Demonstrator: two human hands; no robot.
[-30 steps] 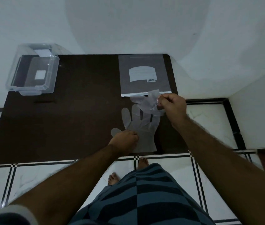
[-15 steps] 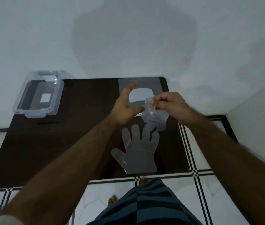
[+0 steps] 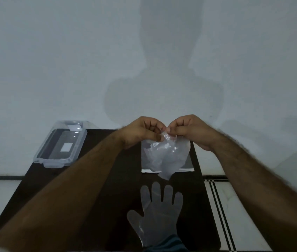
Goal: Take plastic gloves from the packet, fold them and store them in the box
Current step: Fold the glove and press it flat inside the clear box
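A crumpled clear plastic glove hangs in the air above the table, pinched at its top edge by my left hand and my right hand, fingertips close together. Behind it the grey packet lies on the dark table, mostly hidden by the glove. A second clear glove lies flat on the table near the front edge, fingers pointing away from me. The clear plastic box stands open at the table's far left corner.
The dark brown table stands against a white wall. White tiled floor with black lines shows at both sides. A blue striped garment shows at the bottom edge under the flat glove.
My left hand left the flat glove and rose to join the right hand on the second glove. Both hands lifted it higher, and the view tilted up toward the wall.
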